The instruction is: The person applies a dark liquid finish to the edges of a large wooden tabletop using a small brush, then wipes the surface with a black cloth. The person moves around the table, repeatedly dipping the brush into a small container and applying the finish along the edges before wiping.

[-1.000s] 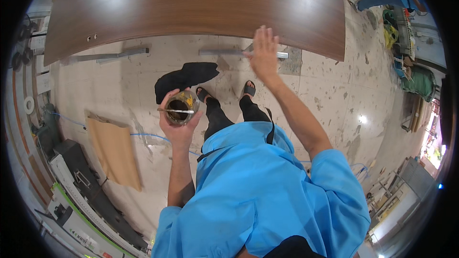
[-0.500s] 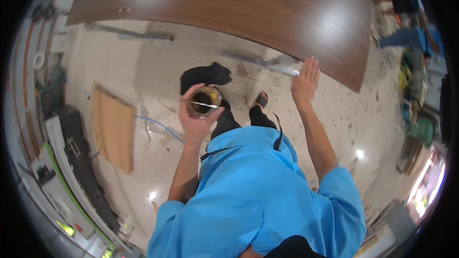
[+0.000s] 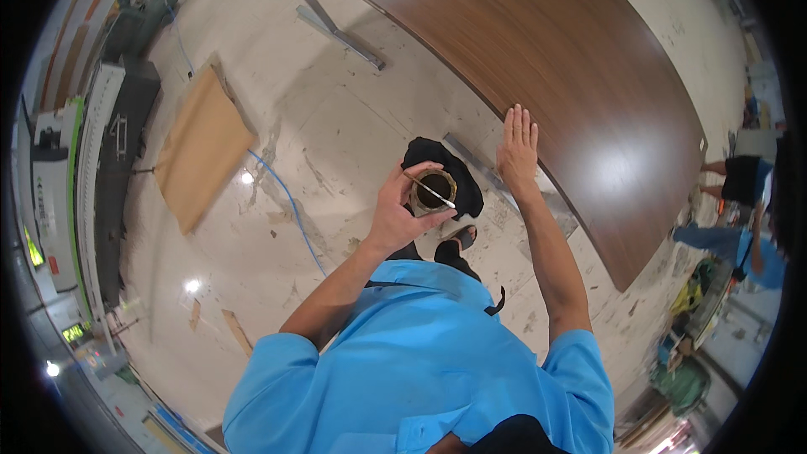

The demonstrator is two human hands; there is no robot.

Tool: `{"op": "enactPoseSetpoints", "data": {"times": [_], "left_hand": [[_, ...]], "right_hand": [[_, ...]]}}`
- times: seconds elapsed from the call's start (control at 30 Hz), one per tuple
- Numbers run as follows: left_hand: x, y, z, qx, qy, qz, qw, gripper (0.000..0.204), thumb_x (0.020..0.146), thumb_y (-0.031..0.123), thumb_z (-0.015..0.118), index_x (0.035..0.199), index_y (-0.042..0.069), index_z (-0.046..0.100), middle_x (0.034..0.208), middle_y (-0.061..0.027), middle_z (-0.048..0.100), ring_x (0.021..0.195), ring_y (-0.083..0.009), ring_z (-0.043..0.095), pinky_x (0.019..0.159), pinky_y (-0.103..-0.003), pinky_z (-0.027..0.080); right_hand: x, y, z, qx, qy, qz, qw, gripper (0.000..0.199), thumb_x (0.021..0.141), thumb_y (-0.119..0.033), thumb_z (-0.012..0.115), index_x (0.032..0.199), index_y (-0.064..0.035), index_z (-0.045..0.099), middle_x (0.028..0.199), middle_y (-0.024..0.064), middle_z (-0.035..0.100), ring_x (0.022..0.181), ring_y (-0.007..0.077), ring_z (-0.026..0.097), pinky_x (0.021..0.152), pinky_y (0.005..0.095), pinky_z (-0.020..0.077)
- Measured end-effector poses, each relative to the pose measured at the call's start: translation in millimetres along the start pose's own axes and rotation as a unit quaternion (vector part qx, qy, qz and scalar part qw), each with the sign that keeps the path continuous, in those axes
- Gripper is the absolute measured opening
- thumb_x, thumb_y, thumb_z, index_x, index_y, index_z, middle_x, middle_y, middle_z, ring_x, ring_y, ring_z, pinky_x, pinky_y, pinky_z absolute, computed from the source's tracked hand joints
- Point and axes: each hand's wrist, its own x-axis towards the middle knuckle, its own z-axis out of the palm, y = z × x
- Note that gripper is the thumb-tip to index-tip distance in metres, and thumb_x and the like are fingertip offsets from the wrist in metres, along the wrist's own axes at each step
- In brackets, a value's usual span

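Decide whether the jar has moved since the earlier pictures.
Yes. The jar, held in the left hand, now appears farther right of the brown sheet on the floor than before.

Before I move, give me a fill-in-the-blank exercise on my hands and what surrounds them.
1. A thin stick lies across the jar in the left hand, its lower end coloured ____.
2. The right hand is by the edge of a wood-grain panel coloured ____.
3. Near its upper-left edge, the panel shows ____ small round marks.
4. The shirt is ____.

Missing words: white; brown; two; blue.
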Motion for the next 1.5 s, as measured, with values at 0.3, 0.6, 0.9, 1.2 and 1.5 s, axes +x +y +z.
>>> {"op": "enactPoseSetpoints", "data": {"times": [0.3, 0.6, 0.9, 1.2, 1.5], "left_hand": [[21.2, -3.7, -56.8, 0.004, 0.067, -0.006, 0.998, 0.077, 0.077, 0.008, 0.097, 0.141, 0.002, 0.056, 0.136, -0.0076, 0.062, 0.127, -0.0182, 0.064, 0.112, -0.035, 0.051], [65.5, -6.7, -112.9, 0.032, 0.088, 0.014, 0.996, 0.070, 0.078, 0.005, 0.095, 0.139, 0.004, 0.061, 0.128, -0.0061, 0.059, 0.122, -0.0185, 0.066, 0.109, -0.034, 0.052], [88.8, -14.9, -124.7, 0.075, 0.107, 0.065, 0.989, 0.066, 0.076, 0.012, 0.096, 0.134, 0.006, 0.066, 0.129, -0.0100, 0.061, 0.121, -0.0251, 0.064, 0.106, -0.037, 0.054], [91.8, -1.3, -129.0, 0.131, 0.097, 0.101, 0.981, 0.071, 0.070, 0.007, 0.095, 0.134, 0.008, 0.066, 0.125, -0.0124, 0.068, 0.122, -0.0330, 0.064, 0.103, -0.042, 0.054], [98.5, -11.6, -123.2, 0.104, 0.097, 0.091, 0.986, 0.063, 0.075, 0.015, 0.096, 0.131, 0.009, 0.068, 0.121, -0.0127, 0.073, 0.116, -0.0367, 0.068, 0.110, -0.047, 0.050]], "right_hand": [[93.1, -54.2, 17.4, -0.015, 0.020, -0.049, 0.999, 0.079, 0.099, -0.008, 0.055, 0.167, 0.0066, 0.019, 0.178, 0.0224, 0.017, 0.165, 0.0393, 0.015, 0.132, 0.0573, 0.0163], [90.6, -140.4, -169.8, 0.441, 0.079, 0.012, 0.894, 0.018, 0.098, -0.014, 0.075, 0.114, -0.0062, 0.078, 0.107, 0.0130, 0.076, 0.086, 0.0269, 0.075, 0.076, 0.0378, 0.0602], [83.5, -212.4, -217.2, 0.382, 0.071, -0.082, 0.918, 0.017, 0.088, -0.012, 0.084, 0.102, -0.0069, 0.076, 0.089, 0.0084, 0.065, 0.075, 0.0270, 0.069, 0.064, 0.0392, 0.0537], [86.6, -218.6, -221.7, 0.376, 0.062, -0.120, 0.917, 0.013, 0.089, -0.008, 0.084, 0.099, -0.0060, 0.077, 0.090, 0.0091, 0.066, 0.073, 0.0243, 0.069, 0.063, 0.0358, 0.0550], [73.0, -203.3, -217.4, 0.508, 0.107, -0.018, 0.855, 0.010, 0.092, -0.010, 0.080, 0.101, -0.0067, 0.080, 0.091, 0.0097, 0.071, 0.074, 0.0202, 0.068, 0.065, 0.0314, 0.0537]]}}
